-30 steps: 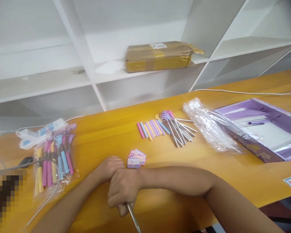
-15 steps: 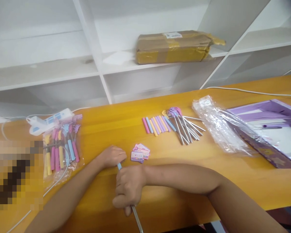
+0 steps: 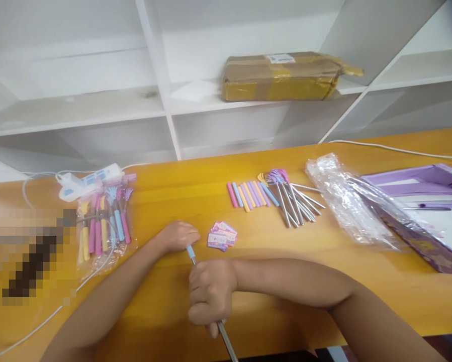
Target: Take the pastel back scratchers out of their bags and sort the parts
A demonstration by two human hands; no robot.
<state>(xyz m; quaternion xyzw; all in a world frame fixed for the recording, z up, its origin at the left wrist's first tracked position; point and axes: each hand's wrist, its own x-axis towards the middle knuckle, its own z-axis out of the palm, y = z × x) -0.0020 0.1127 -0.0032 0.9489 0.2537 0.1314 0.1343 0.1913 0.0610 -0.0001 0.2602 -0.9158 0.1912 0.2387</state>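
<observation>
My left hand [image 3: 179, 235] is closed round a light blue handle grip [image 3: 190, 251], whose lower end pokes out below the fingers. A metal rod [image 3: 228, 342] runs from that grip down through my right hand [image 3: 211, 290], which is closed round it, and out past the table's near edge. A short stretch of rod shows between the two hands. Just right of my left hand lie several printed pink and purple cards [image 3: 222, 236]. Farther back, coloured handle grips [image 3: 250, 195] lie in a row beside a bunch of metal back scratchers [image 3: 294, 201] with hand-shaped heads.
To the left is a clear bag of coloured back scratchers [image 3: 105, 226], with a white power strip [image 3: 93, 180] behind it. Clear plastic bags [image 3: 348, 201] lie at right against a purple box [image 3: 414, 236]. A taped carton [image 3: 282, 78] sits on the white shelf.
The whole view has shifted, so everything sits a little farther right. Slightly more of the blue grip and some rod now show between my hands. Both hands keep their hold.
</observation>
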